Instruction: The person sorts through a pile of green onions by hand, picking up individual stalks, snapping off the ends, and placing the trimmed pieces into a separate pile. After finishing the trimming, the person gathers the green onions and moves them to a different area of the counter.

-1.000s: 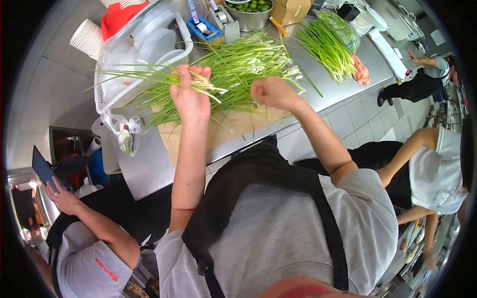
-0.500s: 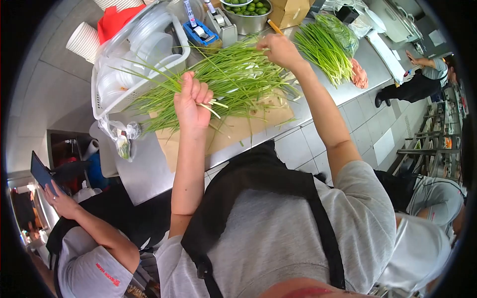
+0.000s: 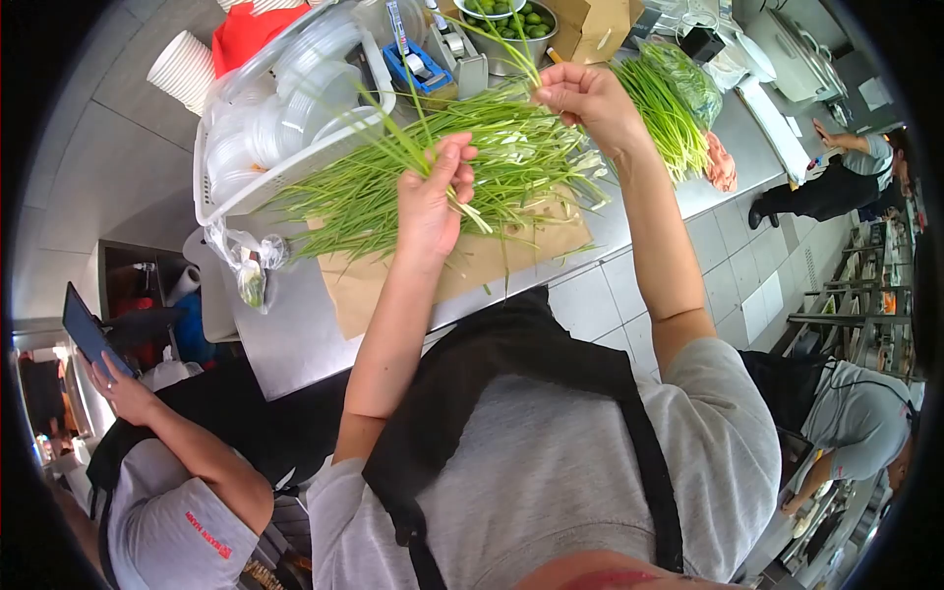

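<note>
Above the bench [image 3: 285,344], the left hand [image 3: 435,205] is closed around a small bunch of chives [image 3: 401,147]; apart from it, the right hand [image 3: 598,103] pinches a few stalks [image 3: 525,61]. A chive pile [image 3: 369,202] lies on brown paper [image 3: 442,283] beside a white basket [image 3: 203,189].

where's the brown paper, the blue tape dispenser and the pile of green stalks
brown paper [image 3: 364,287], head view, bare lower left part
blue tape dispenser [image 3: 432,83], head view, blue casing
green stalks [image 3: 346,208], head view, pile's left part

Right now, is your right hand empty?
No, the right hand has thin green stalks pinched between its thumb and fingers.
</note>
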A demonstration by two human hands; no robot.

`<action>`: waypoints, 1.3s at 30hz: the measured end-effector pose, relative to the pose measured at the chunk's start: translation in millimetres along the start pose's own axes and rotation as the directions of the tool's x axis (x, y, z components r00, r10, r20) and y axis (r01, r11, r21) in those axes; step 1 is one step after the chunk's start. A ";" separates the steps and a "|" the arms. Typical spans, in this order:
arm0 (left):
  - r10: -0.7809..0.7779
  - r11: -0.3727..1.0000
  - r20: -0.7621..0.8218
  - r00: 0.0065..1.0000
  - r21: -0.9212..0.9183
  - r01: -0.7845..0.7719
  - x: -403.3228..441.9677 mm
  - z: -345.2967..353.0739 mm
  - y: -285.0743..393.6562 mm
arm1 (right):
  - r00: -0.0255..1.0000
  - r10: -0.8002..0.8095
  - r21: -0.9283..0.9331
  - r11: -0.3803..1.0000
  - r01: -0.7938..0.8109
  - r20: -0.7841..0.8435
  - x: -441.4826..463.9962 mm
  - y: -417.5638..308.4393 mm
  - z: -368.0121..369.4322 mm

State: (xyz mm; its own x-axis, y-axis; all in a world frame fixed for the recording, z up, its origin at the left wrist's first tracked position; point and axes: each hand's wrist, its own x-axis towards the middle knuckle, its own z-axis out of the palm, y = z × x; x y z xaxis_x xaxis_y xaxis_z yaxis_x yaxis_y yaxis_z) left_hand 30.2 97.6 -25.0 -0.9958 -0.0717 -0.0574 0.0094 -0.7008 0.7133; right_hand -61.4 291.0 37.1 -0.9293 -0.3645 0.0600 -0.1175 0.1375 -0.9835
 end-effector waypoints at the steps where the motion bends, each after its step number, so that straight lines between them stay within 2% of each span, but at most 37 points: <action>1: -0.006 0.999 0.031 0.999 0.042 0.005 0.3 3.3 -0.7 | 0.999 0.024 0.052 0.998 -0.026 0.031 -2.4 -0.5 4.6; 7: 0.030 0.992 0.014 0.999 0.122 -0.032 16.4 15.5 0.6 | 0.996 0.032 0.058 0.998 -0.037 0.086 -14.8 8.0 29.4; 9: 0.052 0.998 0.019 0.998 0.042 -0.053 23.3 15.7 -0.3 | 0.991 0.094 0.014 0.995 -0.096 0.092 -19.2 8.9 38.4; 11: 0.051 0.998 0.010 0.999 0.029 -0.051 25.8 15.4 0.4 | 0.993 0.086 -0.014 0.996 -0.085 0.078 -21.8 15.2 45.0; 13: 0.118 0.993 -0.059 0.991 0.011 -0.117 26.4 15.1 0.3 | 0.968 0.005 -0.091 0.996 0.019 0.250 -23.4 25.6 48.3; 14: 0.119 0.993 -0.061 0.991 0.013 -0.118 26.4 13.7 1.2 | 0.956 0.022 -0.242 0.969 0.051 0.292 -25.5 27.9 47.5; 15: 0.150 0.988 -0.095 0.984 -0.015 -0.152 25.7 14.2 4.9 | 0.956 0.021 -0.240 0.969 0.052 0.293 -28.4 28.7 47.8; 16: 0.182 0.981 -0.131 0.975 -0.041 -0.188 25.2 13.1 8.5 | 0.971 -0.004 -0.499 0.858 0.126 0.238 -31.3 31.0 48.7; 17: 0.184 0.981 -0.133 0.974 -0.039 -0.191 25.6 8.9 11.9 | 0.981 -0.045 -0.719 0.673 0.171 0.191 -33.8 33.4 49.3; 21: 0.226 0.974 -0.117 0.967 0.000 -0.227 25.2 -1.8 22.4 | 0.978 -0.062 -0.785 0.587 0.198 0.200 -39.3 33.8 41.8; 23: 0.207 0.978 -0.078 0.975 -0.014 -0.208 21.8 1.5 22.0 | 0.976 -0.209 -0.727 0.661 0.188 0.062 -39.3 18.4 44.0; 24: 0.204 0.979 -0.074 0.976 -0.012 -0.206 19.7 5.1 20.3 | 0.976 -0.210 -0.727 0.662 0.185 0.057 -38.0 17.2 48.4; 26: 0.204 0.978 -0.096 0.974 -0.016 -0.207 15.1 12.9 15.8 | 0.947 -0.322 -0.487 0.825 0.285 0.009 -32.5 13.8 62.1; 27: 0.201 0.979 -0.090 0.975 -0.016 -0.203 14.3 12.4 12.7 | 0.947 -0.322 -0.490 0.825 0.282 0.003 -31.2 11.8 67.8; 29: 0.170 0.985 -0.042 0.985 0.042 -0.168 13.0 7.9 6.2 | 0.985 -0.173 -0.180 0.969 0.167 -0.020 -28.3 8.1 77.6; 30: 0.183 0.982 -0.053 0.982 0.056 -0.180 9.8 10.0 5.1 | 0.984 -0.175 -0.080 0.982 0.173 -0.024 -24.9 15.0 80.0; 31: 0.186 0.982 -0.054 0.981 0.057 -0.183 8.7 8.7 3.6 | 0.984 -0.176 -0.079 0.982 0.174 -0.022 -23.0 21.1 80.9; 33: 0.166 0.986 -0.059 0.984 0.041 -0.164 8.2 4.7 1.6 | 0.983 -0.182 0.087 0.979 0.183 -0.023 -19.1 25.3 83.0; 34: 0.170 0.985 -0.061 0.984 0.041 -0.167 7.8 4.5 0.7 | 0.983 -0.183 0.088 0.979 0.184 -0.019 -19.8 23.9 82.8; 36: 0.186 0.982 -0.139 0.973 -0.013 -0.190 6.7 5.0 -1.5 | 0.997 -0.053 0.233 0.971 0.063 -0.049 -23.9 19.3 81.6; 37: 0.188 0.981 -0.140 0.972 -0.015 -0.192 7.1 3.2 -1.1 | 0.997 -0.053 0.231 0.971 0.063 -0.047 -22.4 23.0 80.3; 39: 0.290 0.953 -0.149 0.945 -0.040 -0.299 8.3 -2.0 3.4 | 0.994 -0.043 0.224 0.973 0.064 -0.097 -19.5 32.7 76.4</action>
State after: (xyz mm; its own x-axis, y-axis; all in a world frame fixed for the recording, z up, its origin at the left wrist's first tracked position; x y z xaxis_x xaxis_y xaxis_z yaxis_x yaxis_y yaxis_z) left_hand 22.1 93.2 -24.5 -0.9252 -0.3764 0.0487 0.3100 -0.6755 0.6690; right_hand -20.4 232.2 -9.3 -0.9531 -0.2786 0.1186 -0.0953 -0.0956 -0.9908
